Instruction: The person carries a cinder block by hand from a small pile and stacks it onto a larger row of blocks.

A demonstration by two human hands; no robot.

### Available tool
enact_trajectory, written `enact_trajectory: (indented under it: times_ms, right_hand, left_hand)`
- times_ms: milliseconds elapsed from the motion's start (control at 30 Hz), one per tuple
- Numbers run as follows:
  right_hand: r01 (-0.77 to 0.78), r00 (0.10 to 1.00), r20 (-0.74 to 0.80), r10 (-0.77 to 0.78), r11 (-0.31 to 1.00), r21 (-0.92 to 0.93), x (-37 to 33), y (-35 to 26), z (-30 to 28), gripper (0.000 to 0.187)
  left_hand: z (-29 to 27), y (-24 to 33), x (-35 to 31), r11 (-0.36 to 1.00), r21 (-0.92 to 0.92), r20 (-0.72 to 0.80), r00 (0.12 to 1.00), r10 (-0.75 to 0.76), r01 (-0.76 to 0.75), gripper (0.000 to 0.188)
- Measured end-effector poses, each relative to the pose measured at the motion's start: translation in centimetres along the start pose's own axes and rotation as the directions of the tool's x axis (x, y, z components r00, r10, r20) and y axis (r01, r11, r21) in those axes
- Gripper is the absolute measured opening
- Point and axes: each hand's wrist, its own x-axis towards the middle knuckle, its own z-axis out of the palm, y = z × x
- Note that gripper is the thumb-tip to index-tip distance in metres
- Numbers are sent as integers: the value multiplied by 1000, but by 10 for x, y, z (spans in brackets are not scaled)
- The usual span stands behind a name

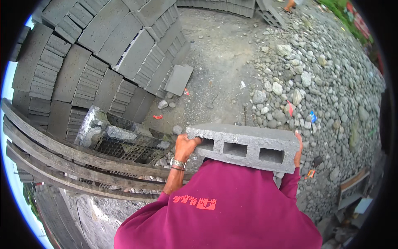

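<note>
Gripping the grey block (253, 150) at both ends in front of the purple shirt (244, 199), left fingers (194, 141) hooked into an end hole (207, 145), right fingers (297, 143) pressed along the opposite end, so hold level and squeeze evenly!

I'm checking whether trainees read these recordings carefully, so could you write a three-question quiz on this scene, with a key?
1. Multiple choice: how many openings show in the side of the hollow block facing the camera? A) two B) three C) five
2. Fill in: the wristwatch is worn on the ____ wrist.
3. True or false: the left hand and the right hand are at opposite ends of the hollow block.

Key: 1. B; 2. left; 3. true.
</note>
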Motion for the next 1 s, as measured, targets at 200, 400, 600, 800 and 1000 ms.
enact_trajectory:
  times_ms: [200,400,600,800,1000]
  right_hand:
    - [-120,983,119,143,976,-180,251,-44,62,38]
    - [-81,888,414,202,953,-292,466,-62,222,34]
    - [37,882,440,169,906,-421,681,-83,327,39]
    - [-56,832,433,346,830,-555,821,-124,517,36]
    - [-160,725,383,572,681,-714,1019,-105,647,36]
  left_hand:
    - [25,62,137,987,-49,-185,969,-162,155,35]
    - [35,142,279,934,-62,-346,870,-351,352,27]
    - [56,227,457,900,-168,-342,832,-436,403,39]
    - [65,316,577,852,-210,-435,734,-521,480,42]
    - [114,364,718,793,-489,-531,598,-600,363,33]
